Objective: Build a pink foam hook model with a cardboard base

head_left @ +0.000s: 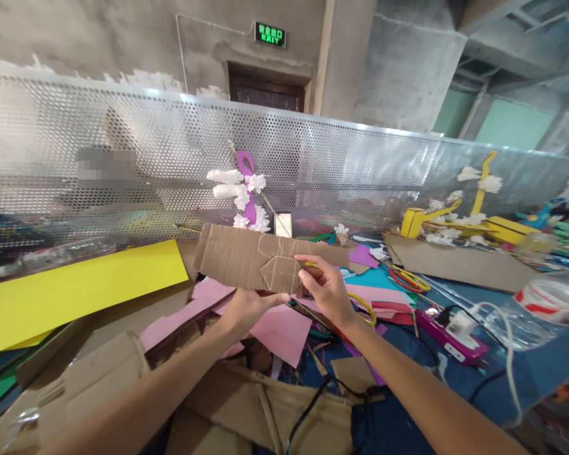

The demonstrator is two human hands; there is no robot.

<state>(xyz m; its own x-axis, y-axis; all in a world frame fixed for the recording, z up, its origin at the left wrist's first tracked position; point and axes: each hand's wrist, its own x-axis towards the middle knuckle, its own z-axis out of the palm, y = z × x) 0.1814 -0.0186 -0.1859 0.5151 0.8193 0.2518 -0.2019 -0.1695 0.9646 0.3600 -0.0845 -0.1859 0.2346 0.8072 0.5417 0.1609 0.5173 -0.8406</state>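
Out in front of me is a long strip of brown corrugated cardboard (227,256), raised above the cluttered table. My left hand (249,309) grips its lower edge from beneath, the thumb reaching to the right. Against the strip's face lies a small pointed cardboard piece (281,273), with faint outlines on the strip around it. My right hand (326,289) pinches the right side of this small piece between thumb and fingers. A bit of yellow shows behind the right fingers; I cannot make out what it is. Pink paper sheets (284,332) lie below both hands.
Yellow board (85,291) lies at left. Behind stands a perforated metal screen (171,151) with a purple stem with white tufts (250,189) before it. To the right are a purple power strip (452,338), a plastic bottle (545,309) and yellow boxes (411,222). Cardboard scraps (265,404) lie nearest.
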